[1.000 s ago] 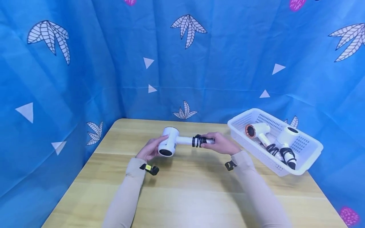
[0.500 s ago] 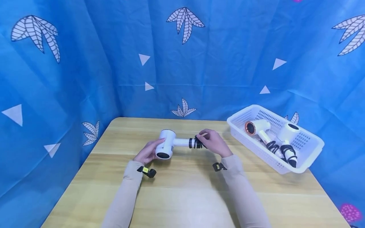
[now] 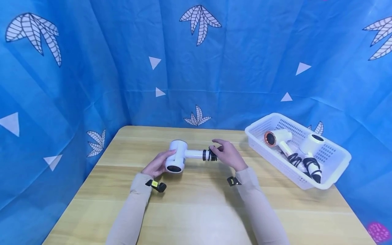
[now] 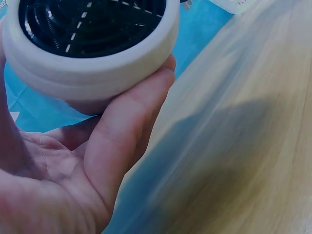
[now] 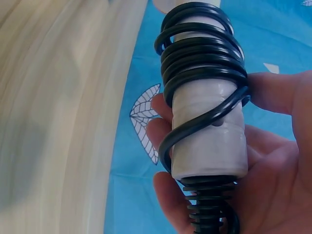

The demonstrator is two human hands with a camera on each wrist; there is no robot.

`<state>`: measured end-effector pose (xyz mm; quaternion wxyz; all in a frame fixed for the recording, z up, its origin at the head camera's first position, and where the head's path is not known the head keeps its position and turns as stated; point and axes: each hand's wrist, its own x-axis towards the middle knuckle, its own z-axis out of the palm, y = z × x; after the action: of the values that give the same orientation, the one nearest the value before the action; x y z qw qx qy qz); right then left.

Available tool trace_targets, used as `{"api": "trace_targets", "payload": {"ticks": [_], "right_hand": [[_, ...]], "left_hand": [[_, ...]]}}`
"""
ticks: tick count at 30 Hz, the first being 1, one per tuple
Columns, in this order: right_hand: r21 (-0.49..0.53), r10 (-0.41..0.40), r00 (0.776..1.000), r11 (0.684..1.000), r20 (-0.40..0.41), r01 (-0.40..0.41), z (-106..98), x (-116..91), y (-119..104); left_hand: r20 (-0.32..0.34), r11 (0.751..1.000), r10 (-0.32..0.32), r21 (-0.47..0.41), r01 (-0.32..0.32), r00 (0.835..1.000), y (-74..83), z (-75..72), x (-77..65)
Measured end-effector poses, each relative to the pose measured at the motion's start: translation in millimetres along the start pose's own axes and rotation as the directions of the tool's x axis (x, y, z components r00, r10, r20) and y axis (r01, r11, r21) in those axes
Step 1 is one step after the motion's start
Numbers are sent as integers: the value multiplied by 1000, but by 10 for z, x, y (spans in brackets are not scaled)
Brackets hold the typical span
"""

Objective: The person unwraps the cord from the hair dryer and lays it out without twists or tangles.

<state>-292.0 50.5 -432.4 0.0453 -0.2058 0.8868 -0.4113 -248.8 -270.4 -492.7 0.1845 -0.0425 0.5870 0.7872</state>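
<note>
A white hair dryer (image 3: pixel 178 151) is held level above the table with both hands. My left hand (image 3: pixel 157 164) grips its barrel, the thumb on the near side; in the left wrist view the dark round grille (image 4: pixel 92 24) faces up toward the camera. A black power cord (image 5: pixel 202 63) is wound in several loops round the handle. My right hand (image 3: pixel 229 156) is at the handle's end: in the right wrist view its thumb (image 5: pixel 273 95) touches the cord loops, and its other fingers curl behind the white handle (image 5: pixel 209 151).
A white perforated basket (image 3: pixel 275 166) stands at the right of the wooden table (image 3: pixel 196 211). In it lie a white hair dryer with a copper-coloured ring (image 3: pixel 277 137) and another white hair dryer (image 3: pixel 310 146), both with cords wound on. A blue patterned curtain (image 3: pixel 245 68) surrounds the table.
My right hand has loosened from round the handle's end, and its thumb and fingers have shifted onto the cord loops. The hair dryer has moved slightly left and nearer, with my left hand still gripping its barrel.
</note>
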Motion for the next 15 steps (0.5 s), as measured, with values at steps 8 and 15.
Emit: {"api": "trace_targets", "payload": {"ticks": [8,15], "right_hand": [[-60,23,999,998,-46,-26,26,-19,13],[-75,67,997,995,-47,-70,16,9,2]], "left_hand": [[2,1000,-9,0,9,1000,-42,39,-23],[-15,1000,-18,25,18,1000,8,77,-16]]}}
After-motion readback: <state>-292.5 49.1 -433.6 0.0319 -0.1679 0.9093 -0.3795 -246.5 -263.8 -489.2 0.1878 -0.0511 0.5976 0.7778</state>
